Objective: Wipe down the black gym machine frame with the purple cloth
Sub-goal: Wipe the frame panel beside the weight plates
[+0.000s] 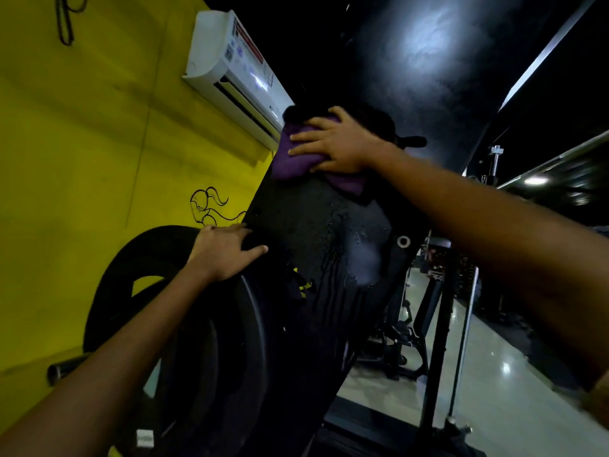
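Frame (306, 258), black and wet, leans with its long axis running from near bottom up to far top. Right hand (333, 143) presses one purple cloth (290, 159) flat against its upper part, fingers spread; left hand (224, 252) rests open on its left edge. One weight plate (184, 324) crowds the left side, one air conditioner (230, 74) hangs on the yellow wall (82, 159).

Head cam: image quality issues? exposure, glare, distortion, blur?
Head view: dim overall, black gym machine frame underexposed, though wet streaks show; glare patches on ceiling and floor; wide-angle bending at edges; right edge motion-blurred; purple cloth under right hand and left hand fairly sharp.
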Demonstrator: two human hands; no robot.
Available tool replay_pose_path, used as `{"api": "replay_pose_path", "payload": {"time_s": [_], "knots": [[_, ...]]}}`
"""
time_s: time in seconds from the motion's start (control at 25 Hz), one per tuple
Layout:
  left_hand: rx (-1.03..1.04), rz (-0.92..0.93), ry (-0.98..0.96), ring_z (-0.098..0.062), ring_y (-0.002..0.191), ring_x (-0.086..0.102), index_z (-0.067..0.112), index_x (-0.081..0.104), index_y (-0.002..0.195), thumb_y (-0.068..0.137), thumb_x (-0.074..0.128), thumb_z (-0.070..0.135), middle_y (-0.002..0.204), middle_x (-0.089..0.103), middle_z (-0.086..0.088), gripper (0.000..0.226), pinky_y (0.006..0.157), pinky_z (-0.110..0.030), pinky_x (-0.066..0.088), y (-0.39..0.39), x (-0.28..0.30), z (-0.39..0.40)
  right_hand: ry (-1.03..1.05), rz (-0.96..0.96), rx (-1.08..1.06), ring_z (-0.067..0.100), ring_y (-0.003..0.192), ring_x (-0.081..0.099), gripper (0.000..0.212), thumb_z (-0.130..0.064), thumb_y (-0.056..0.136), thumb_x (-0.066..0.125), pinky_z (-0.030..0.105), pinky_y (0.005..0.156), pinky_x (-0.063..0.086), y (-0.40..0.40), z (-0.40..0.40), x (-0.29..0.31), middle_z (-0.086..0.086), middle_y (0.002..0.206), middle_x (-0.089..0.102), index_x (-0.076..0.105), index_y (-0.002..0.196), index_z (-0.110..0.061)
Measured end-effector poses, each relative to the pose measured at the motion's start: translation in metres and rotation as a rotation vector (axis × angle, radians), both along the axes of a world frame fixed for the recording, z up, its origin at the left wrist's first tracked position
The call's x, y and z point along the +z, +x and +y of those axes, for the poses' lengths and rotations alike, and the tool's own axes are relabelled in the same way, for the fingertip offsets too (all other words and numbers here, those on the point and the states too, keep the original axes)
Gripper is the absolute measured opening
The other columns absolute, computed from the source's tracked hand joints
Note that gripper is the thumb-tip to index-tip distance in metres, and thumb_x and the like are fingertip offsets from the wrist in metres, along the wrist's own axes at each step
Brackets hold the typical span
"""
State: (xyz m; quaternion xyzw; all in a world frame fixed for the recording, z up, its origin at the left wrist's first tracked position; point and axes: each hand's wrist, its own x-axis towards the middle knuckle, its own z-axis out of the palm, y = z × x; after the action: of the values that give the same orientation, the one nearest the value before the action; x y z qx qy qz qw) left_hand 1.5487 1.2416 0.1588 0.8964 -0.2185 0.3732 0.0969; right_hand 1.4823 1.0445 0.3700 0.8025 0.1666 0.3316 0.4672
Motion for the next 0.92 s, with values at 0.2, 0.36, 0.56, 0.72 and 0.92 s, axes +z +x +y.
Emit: {"api": "replay_pose_path", "payload": {"time_s": [0.2,0.36,0.56,0.72,0.92], "knots": [[-0.253,-0.2,0.015,-0.021,0.103,0.057,0.015,0.069,0.101,0.085,0.018,0.058,0.103,0.067,0.0,0.068,0.104,-0.04,0.027,-0.008,-0.031,0.021,0.41,-0.33,0.045,0.029,0.146,0.007,0.057,-0.048,0.095,0.041,0.061,0.111,-0.001,0.014,0.011,-0.026,-0.003,0.159,0.015,0.023,0.148,-0.035],[-0.247,-0.252,-0.04,-0.024,0.101,0.056,0.013,0.069,0.098,0.088,0.023,0.051,0.101,0.067,-0.002,0.061,0.103,-0.041,0.028,-0.009,-0.035,0.018,0.145,-0.109,-0.005,0.029,0.146,0.003,0.058,-0.048,0.097,0.039,0.061,0.111,0.0,0.019,0.023,-0.044,-0.007,0.159,0.009,0.018,0.149,-0.038],[-0.263,-0.299,-0.066,-0.026,0.102,0.057,0.012,0.069,0.098,0.09,0.025,0.048,0.102,0.067,-0.004,0.057,0.103,-0.045,0.031,-0.008,-0.039,0.018,0.095,-0.058,-0.005,0.025,0.146,0.009,0.056,-0.047,0.096,0.041,0.059,0.112,0.003,0.005,0.007,-0.006,-0.008,0.158,0.015,0.023,0.148,-0.038],[-0.264,-0.278,-0.055,-0.025,0.105,0.057,0.012,0.069,0.1,0.09,0.024,0.05,0.105,0.067,-0.005,0.06,0.105,-0.045,0.029,-0.008,-0.04,0.017,0.379,-0.257,-0.006,0.03,0.146,0.005,0.06,-0.048,0.096,0.04,0.063,0.111,-0.001,0.024,0.037,-0.06,-0.003,0.16,0.009,0.018,0.15,-0.033],[-0.276,-0.315,-0.053,-0.028,0.1,0.059,0.009,0.07,0.097,0.089,0.027,0.048,0.101,0.068,-0.007,0.058,0.102,-0.045,0.03,-0.008,-0.039,0.018,0.065,0.021,-0.067,0.028,0.147,0.001,0.057,-0.045,0.098,0.038,0.061,0.111,-0.003,0.028,0.046,-0.105,-0.006,0.16,0.006,0.017,0.15,-0.036]]}}
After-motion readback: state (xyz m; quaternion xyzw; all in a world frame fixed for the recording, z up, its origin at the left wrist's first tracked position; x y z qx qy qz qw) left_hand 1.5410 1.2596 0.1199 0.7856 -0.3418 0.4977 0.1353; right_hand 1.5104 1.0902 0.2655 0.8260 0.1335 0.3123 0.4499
